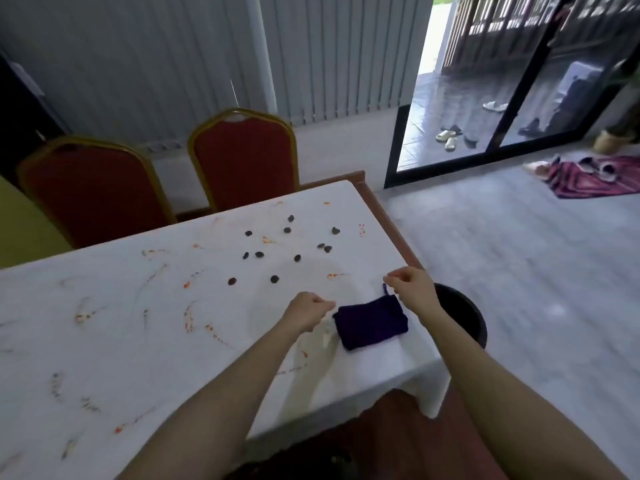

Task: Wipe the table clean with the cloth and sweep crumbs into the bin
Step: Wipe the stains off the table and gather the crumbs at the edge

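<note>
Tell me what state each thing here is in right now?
Cloth: folded, lying flat near the table's right edge, not held.
Crumbs: dark bits scattered on the table, unswept.
Table: covered with a white patterned sheet.
Bin: on the floor beside the table, open top.
Left hand: loosely closed, just left of the cloth.
Right hand: loosely closed, above the cloth's far corner.
Chairs: pushed to the far side, empty.
Door: open.

No text, label, brand, number or sign can be read anywhere in this view. The cloth covering the surface (104,306) carries only red and grey printed patterns, not letters.
</note>
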The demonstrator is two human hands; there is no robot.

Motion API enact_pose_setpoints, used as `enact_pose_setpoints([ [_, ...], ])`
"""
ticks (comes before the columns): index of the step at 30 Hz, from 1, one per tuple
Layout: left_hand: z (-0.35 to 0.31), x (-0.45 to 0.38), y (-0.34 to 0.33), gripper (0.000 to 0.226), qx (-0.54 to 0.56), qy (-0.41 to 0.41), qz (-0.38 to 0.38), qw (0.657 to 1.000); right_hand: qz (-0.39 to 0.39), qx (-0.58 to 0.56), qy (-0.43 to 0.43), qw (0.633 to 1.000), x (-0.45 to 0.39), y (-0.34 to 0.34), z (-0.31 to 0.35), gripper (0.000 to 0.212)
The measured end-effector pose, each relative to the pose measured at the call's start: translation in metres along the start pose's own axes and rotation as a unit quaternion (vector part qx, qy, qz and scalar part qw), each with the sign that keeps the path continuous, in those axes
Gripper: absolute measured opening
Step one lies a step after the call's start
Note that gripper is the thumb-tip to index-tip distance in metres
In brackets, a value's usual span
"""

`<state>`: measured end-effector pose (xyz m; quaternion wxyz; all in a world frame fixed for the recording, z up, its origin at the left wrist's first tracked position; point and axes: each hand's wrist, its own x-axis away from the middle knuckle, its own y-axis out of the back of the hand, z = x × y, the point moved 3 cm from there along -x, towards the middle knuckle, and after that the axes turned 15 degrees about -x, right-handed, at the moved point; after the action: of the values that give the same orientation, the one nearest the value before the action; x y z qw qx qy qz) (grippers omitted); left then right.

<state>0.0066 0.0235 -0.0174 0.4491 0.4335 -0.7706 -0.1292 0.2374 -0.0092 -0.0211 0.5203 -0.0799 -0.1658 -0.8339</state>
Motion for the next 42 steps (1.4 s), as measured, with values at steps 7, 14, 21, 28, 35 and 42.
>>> enact_pose_setpoints([
  [7, 0.009, -0.03, -0.055, 0.042, 0.072, 0.093, -0.03, 0.993, 0.008, 0.158, -0.101, 0.982, -0.007, 0.004, -0.051, 0.05],
  [14, 0.001, -0.039, -0.074, 0.045, 0.144, 0.124, -0.035, 0.981, -0.007, 0.154, -0.125, 0.98, -0.01, 0.003, -0.059, 0.028],
  [21, -0.001, -0.039, -0.082, 0.053, 0.175, 0.155, -0.022, 0.972, 0.006, 0.078, -0.184, 0.98, -0.019, 0.001, -0.066, 0.026],
  [28, 0.01, -0.039, -0.081, 0.042, 0.236, 0.14, -0.012, 0.962, 0.028, -0.018, -0.233, 0.972, -0.017, -0.004, -0.052, 0.018],
  [35, 0.04, -0.027, -0.048, 0.022, 0.282, 0.099, -0.066, 0.952, 0.075, -0.049, -0.24, 0.967, -0.013, -0.038, -0.03, 0.024],
  [42, 0.092, -0.001, 0.019, 0.025, 0.329, 0.085, -0.163, 0.926, 0.162, -0.059, -0.214, 0.962, -0.002, -0.123, 0.011, 0.024],
])
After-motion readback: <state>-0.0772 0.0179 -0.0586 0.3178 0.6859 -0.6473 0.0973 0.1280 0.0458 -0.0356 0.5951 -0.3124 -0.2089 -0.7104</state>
